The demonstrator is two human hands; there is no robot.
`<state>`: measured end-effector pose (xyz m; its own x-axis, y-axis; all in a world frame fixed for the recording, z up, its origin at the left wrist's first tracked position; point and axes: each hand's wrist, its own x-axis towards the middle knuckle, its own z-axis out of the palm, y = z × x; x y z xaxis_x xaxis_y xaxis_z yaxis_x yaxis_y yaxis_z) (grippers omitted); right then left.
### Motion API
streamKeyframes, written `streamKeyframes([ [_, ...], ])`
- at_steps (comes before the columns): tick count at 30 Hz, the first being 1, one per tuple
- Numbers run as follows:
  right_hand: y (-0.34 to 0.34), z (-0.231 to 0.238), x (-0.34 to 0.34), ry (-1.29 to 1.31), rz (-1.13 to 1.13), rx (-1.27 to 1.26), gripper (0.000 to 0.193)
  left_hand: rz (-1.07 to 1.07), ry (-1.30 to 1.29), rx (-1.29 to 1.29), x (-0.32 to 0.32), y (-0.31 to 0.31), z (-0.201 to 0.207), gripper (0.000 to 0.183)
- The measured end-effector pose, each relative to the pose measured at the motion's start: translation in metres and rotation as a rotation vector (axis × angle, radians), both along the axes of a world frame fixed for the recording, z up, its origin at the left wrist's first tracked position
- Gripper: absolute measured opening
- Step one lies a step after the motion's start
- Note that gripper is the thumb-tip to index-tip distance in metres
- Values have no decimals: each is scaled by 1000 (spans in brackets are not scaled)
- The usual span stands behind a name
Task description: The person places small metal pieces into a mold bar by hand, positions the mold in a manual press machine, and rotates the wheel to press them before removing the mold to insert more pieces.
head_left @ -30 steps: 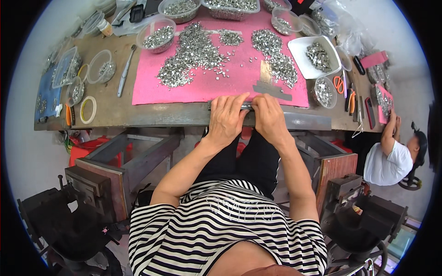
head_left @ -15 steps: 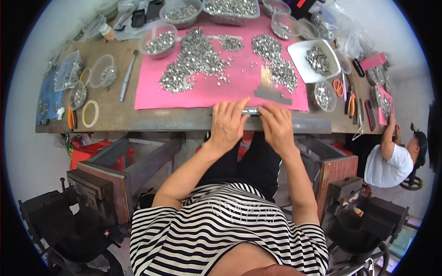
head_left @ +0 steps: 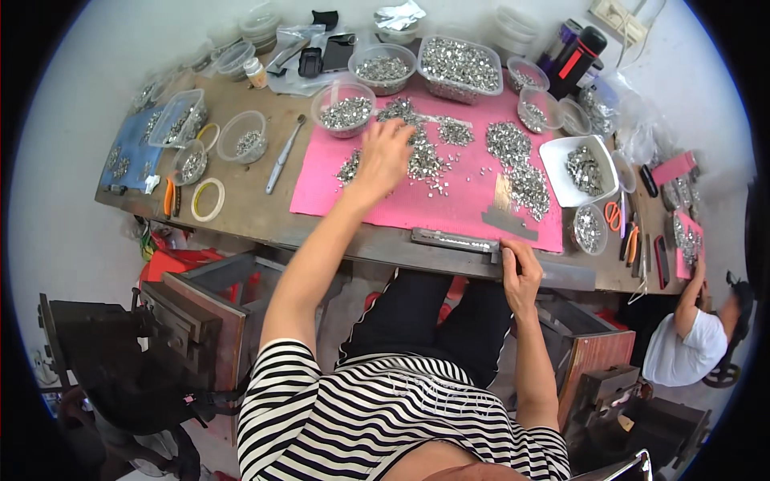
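My left hand [head_left: 385,157] is over the left heap of small silver metal pieces [head_left: 429,166], its fingers apart and slightly curled, covering part of the heap. Whether the fingertips touch the pieces is hidden. At the front edge of the bench, my right hand [head_left: 522,274] grips the right end of a narrow dark metal bar [head_left: 449,241] between thumb and fingers. A row of small shiny pieces lies along a groove in that bar. Both heaps lie on a pink mat [head_left: 321,192]; the right heap [head_left: 513,152] sits beside a flat grey metal plate [head_left: 510,223].
Tubs of metal pieces [head_left: 459,66] line the back. A white tray [head_left: 553,164] and orange-handled pliers [head_left: 632,243] are at right. Left are a blue-handled brush [head_left: 282,160], a tape roll [head_left: 196,200] and more tubs. A co-worker [head_left: 682,345] sits far right.
My left hand has left the bar and reached forward to the left heap. My right hand has shifted to the bar's right end. The whole view has turned and shifted.
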<state>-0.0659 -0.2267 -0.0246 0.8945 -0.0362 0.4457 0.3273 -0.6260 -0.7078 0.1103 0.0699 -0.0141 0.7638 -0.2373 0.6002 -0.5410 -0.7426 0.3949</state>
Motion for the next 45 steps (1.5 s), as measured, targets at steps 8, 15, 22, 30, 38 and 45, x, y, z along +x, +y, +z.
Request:
streamKeyframes([
  [8, 0, -3, -1, -3, -16, 54, 11, -89, 135, -17, 32, 21, -14, 20],
  [15, -13, -9, 3, 207, 2, 342, 18, -92, 101, -236, 24, 24, -5, 12],
  [22, 0, 18, 36, 218, 38, 290, 14, -377, 175, -220, -36, -34, -10, 11],
  [30, 39, 46, 62, 198, 206, -116, 11, -388, 268, -315, -57, -32, -12, 10],
  [38, 65, 26, 91, 83, 242, -238, 13, -267, 347, -319, -75, -8, 5, 13],
  [45, 69, 12, 105, -26, 230, -349, 10, -335, 82, -59, -85, 1, -9, 10],
])
